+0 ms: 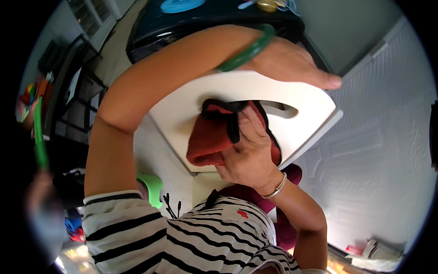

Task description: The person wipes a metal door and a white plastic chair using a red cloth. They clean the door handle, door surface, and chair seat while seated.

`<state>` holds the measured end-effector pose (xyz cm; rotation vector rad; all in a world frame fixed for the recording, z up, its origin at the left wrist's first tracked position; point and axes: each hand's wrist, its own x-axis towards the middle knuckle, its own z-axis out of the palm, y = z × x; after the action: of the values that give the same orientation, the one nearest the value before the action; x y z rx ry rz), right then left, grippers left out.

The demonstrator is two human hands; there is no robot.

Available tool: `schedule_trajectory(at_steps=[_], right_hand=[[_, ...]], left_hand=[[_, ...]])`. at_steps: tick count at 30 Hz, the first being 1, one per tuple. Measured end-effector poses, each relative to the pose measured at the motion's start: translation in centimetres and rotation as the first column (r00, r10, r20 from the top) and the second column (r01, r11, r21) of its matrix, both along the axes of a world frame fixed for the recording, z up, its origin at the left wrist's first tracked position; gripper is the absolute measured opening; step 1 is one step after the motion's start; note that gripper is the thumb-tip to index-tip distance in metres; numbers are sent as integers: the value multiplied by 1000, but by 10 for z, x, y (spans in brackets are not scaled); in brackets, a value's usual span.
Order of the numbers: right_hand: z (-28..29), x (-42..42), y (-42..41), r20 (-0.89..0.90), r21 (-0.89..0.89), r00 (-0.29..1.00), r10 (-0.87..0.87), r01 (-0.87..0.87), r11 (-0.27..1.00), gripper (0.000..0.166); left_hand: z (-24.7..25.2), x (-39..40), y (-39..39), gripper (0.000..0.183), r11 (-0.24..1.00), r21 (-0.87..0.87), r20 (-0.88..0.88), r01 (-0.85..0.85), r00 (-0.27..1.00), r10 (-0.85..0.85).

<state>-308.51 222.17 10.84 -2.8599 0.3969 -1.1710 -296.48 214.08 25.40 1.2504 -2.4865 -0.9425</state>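
Observation:
A brick-red cloth with black edging (208, 140) is bunched in my right hand (249, 154), which presses it against a white panel (308, 99). The cloth lies over part of an elongated slot (282, 109) cut through the panel. A silver bangle circles my right wrist. My left arm reaches across the far side, and the left hand (291, 65) grips the panel's upper edge. Its thumb or a finger points right along the edge; the remaining fingers are hidden. A green bangle (249, 54) is on the left wrist.
Beyond the panel stands a dark glossy table (212, 17) with a blue round lid (181, 4) and a gold-coloured object (267, 5). A light-green plastic piece (152, 190) and black cable ends (171, 205) are low left. Another person holds a green strip (39, 133). A grey wall (369, 171) runs along the right.

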Motion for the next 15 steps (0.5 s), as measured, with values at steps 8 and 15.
schedule_trajectory(at_steps=[8,15], right_hand=[[-4,8,-7,134,-52,990,-36,43,998,31],[-32,-47,-20,120,-66,936,-331,340,938,47]], left_hand=[[-5,10,-1,68,998,48,17,-52,999,51],[-8,16,3,62,996,83,-82,-36,996,42]])
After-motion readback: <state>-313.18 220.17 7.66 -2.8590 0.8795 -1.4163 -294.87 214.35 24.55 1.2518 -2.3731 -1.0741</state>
